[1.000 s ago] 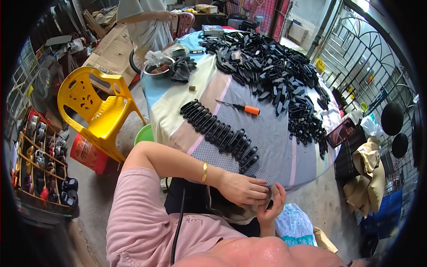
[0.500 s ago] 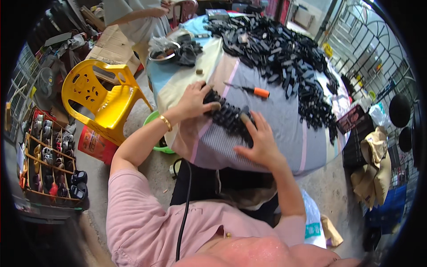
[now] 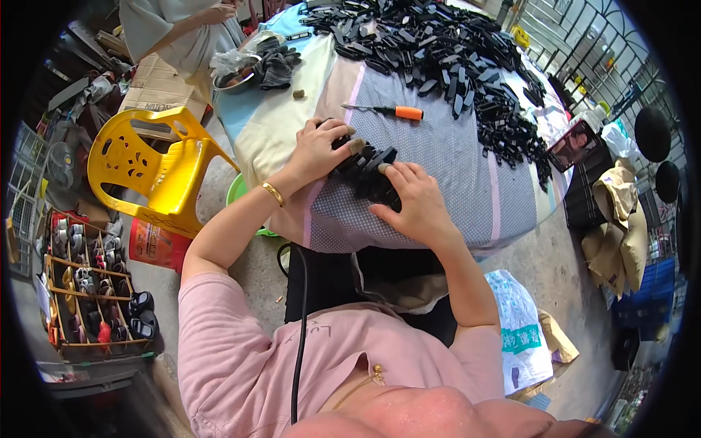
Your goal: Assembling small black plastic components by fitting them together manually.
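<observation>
Between my hands, near the front edge of the cloth-covered table, lies a packed row of small black plastic pieces. My left hand curls round the far-left end of the row, thumb against it. At the near-right end my right hand presses with bent fingers and thumb, and a few pieces stick up beside its fingertips. My palms and fingers hide parts of the row. Beyond it rests a thin pointed tool with an orange handle. A large heap of similar black pieces spreads over the far and right side of the table.
A metal bowl with a plastic bag, dark gloves and a small brownish block sit at the table's left. A phone leans at its right edge. Left stands a yellow chair; another person is behind it.
The whole view has shifted, so the table sits higher in the picture. My hands stay at the row's two ends, and my right fingers now bend closer over the pieces.
</observation>
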`<state>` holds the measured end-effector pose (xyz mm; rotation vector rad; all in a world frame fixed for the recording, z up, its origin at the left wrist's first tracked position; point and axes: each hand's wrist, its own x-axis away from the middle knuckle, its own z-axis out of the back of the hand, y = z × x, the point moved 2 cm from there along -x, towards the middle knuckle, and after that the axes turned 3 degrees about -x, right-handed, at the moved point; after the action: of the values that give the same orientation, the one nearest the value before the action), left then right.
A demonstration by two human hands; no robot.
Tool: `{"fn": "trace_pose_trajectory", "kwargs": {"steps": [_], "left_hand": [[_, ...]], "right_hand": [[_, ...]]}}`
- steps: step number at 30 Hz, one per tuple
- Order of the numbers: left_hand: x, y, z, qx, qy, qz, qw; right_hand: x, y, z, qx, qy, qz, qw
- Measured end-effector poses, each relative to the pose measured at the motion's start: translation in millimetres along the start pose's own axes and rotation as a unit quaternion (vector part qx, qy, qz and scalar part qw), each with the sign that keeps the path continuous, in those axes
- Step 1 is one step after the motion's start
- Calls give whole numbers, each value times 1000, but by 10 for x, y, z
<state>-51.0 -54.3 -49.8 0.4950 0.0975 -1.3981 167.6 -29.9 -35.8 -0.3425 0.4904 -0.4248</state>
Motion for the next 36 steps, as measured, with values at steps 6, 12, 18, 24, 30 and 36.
{"fn": "trace_pose_trajectory", "kwargs": {"steps": [6,12,18,24,30,36], "left_hand": [[137,522,-72,143,-36,-103,984],[340,909,-123,219,-71,-136,964],[556,1249,-76,216,-108,-221,945],[861,1553,-85,120,-100,-360,920],[1096,1632,-350,49,-110,-567,815],[1009,1640,-249,81,-171,-626,757]], "right_hand": [[332,-87,8,4,68,-16,998],[782,-149,-4,11,157,-37,987],[1263,-191,-7,-22,195,-52,979],[1718,-201,-29,-47,131,-143,980],[1827,-31,102,-55,148,-239,958],[1668,-865,1605,-299,626,304,653]]}}
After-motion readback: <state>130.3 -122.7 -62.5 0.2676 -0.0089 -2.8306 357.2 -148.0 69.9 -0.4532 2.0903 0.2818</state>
